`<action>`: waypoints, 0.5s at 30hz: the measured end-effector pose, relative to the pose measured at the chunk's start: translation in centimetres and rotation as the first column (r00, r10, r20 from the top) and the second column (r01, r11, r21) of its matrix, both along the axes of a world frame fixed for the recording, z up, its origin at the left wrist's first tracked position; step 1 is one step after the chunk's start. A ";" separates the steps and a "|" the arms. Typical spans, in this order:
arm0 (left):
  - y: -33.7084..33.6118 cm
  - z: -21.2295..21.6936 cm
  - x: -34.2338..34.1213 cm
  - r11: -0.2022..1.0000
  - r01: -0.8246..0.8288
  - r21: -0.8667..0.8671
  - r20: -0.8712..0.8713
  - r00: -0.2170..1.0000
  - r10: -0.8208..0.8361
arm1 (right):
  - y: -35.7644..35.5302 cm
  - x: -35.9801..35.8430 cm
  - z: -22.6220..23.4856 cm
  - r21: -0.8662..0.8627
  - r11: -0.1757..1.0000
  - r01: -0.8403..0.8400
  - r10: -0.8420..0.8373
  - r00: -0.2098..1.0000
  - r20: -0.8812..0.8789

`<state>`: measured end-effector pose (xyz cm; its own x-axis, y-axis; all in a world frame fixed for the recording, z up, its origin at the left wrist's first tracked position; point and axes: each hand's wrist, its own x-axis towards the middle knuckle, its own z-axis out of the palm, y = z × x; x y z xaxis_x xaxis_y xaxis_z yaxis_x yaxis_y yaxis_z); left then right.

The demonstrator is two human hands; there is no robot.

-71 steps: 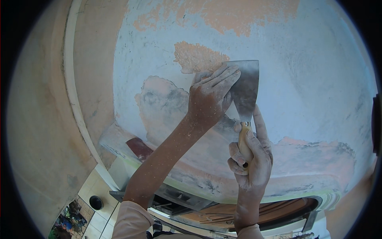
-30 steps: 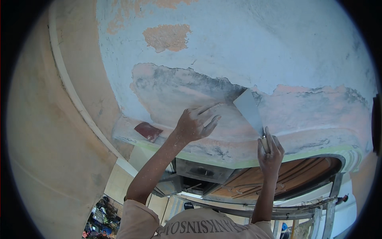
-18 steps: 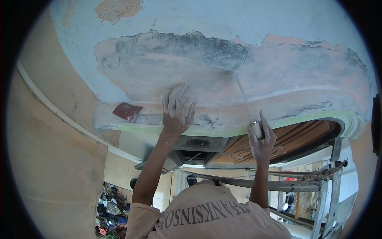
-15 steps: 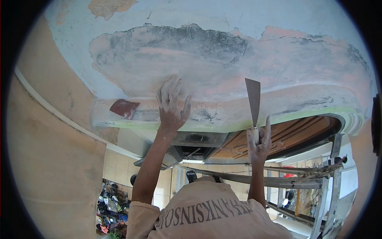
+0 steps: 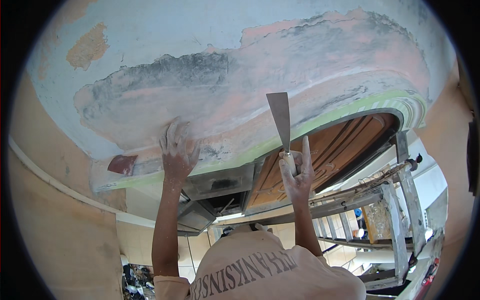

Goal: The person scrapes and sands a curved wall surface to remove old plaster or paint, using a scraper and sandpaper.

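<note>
My left hand (image 5: 177, 152) lies flat, fingers spread, against a curved plaster surface (image 5: 240, 95) with pink, grey and pale blue patches. My right hand (image 5: 296, 170) grips the handle of a putty knife (image 5: 280, 120), its wide metal blade pointing up in front of the lower edge of the plaster. Both hands are dusted white. A light green band (image 5: 320, 125) runs along the plaster's lower rim, just behind the blade.
A small red-brown piece (image 5: 121, 164) sits on the ledge left of my left hand. Below the rim are a brown wooden door (image 5: 345, 145) and a grey box fitting (image 5: 215, 185). A paint-spattered ladder frame (image 5: 385, 200) stands at the right. A tan wall (image 5: 55, 230) fills the left.
The knife has come off the plaster and now stands blade up in my right hand. My left hand has slid down to the rim and stays flat there. The view has tilted.
</note>
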<state>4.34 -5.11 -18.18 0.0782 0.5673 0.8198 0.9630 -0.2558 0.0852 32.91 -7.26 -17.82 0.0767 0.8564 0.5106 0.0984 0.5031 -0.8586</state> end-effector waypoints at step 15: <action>-0.2 0.5 0.5 0.983 -0.090 -0.159 -0.119 0.990 0.072 | -4.7 9.0 6.7 0.325 0.820 0.471 -0.565 0.758 0.326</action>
